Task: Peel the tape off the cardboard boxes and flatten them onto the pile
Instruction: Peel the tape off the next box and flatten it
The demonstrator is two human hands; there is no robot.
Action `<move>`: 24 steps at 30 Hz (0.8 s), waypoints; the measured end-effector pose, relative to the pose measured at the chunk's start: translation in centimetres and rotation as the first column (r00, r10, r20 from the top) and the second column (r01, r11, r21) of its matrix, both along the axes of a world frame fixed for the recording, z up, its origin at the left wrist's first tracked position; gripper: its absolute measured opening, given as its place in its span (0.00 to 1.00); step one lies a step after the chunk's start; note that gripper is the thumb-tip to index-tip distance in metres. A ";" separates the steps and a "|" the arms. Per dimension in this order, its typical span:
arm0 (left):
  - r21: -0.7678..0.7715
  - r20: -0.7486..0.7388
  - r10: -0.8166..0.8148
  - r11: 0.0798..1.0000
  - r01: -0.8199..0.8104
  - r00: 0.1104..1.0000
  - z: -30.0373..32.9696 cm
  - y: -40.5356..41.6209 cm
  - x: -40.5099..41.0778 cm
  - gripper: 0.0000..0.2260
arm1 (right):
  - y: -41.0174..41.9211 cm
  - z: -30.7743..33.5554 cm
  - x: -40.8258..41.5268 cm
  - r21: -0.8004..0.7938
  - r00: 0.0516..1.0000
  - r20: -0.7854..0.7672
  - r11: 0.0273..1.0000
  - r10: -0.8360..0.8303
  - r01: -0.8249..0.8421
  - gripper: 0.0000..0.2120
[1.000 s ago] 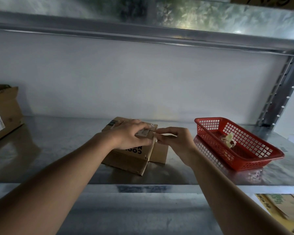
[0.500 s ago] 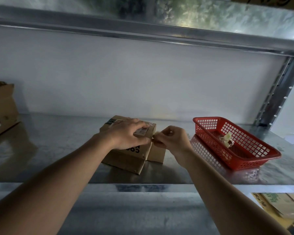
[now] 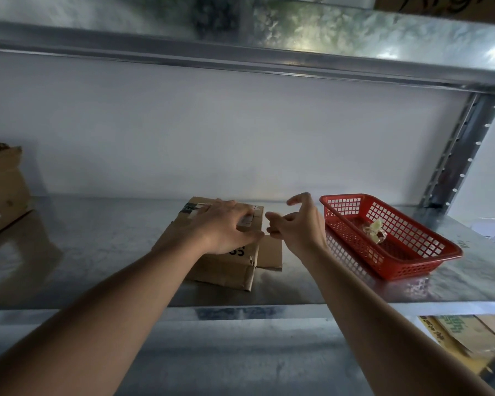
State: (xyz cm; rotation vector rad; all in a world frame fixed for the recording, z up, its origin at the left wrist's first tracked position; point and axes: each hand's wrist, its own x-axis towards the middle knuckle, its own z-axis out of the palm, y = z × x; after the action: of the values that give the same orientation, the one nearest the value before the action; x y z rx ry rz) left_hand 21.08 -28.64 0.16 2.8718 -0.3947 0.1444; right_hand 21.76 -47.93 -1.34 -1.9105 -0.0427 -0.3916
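A small brown cardboard box (image 3: 220, 270) lies on the metal shelf (image 3: 97, 241), with a white label (image 3: 247, 220) and dark tape (image 3: 187, 208) on top. One side flap (image 3: 272, 252) hangs open to the right. My left hand (image 3: 223, 227) presses flat on the box top, fingers spread, thumb along the right edge. Just right of the box, my right hand (image 3: 297, 224) hovers off it with its index finger raised and the other fingers loosely curled. No tape shows between those fingers.
A red plastic basket (image 3: 412, 261) with a crumpled wad of tape (image 3: 373, 230) stands to the right. A larger cardboard box (image 3: 3, 190) sits at the far left. Printed flat cardboard (image 3: 469, 335) lies below the shelf at right. An upper shelf (image 3: 240, 55) runs overhead.
My right hand was pinching at the box's right top edge; it has let go and lifted up and to the right. My left hand stays pressed on the box.
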 end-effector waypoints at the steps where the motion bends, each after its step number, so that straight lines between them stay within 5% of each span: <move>1: 0.001 0.010 -0.004 1.000 0.004 1.000 0.1 -0.5 -0.1 0.34 | -0.2 0.2 -0.2 -0.051 1.000 0.018 0.998 -0.023 0.024 0.18; 6: 0.053 0.032 -0.024 0.998 0.023 0.999 0.2 -3.5 -0.4 0.31 | -2.7 1.5 -0.9 -0.214 0.980 0.171 0.967 -0.100 0.136 0.06; 17: 0.117 0.024 0.028 0.993 -0.030 0.999 1.0 -12.0 -0.4 0.32 | -10.6 2.4 -0.8 -0.365 0.967 0.242 0.917 -0.075 0.162 0.13; 24: 0.148 0.005 0.083 0.986 -0.083 0.997 1.1 -16.9 -0.3 0.36 | -15.8 3.7 0.4 -0.509 0.942 0.326 0.824 -0.081 0.247 0.06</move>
State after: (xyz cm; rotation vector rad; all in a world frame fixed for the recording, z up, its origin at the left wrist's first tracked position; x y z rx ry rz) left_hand 20.80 -45.57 1.24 3.0357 -0.2976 0.1339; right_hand 22.12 -63.71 2.32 -2.4136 -0.2032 -0.8556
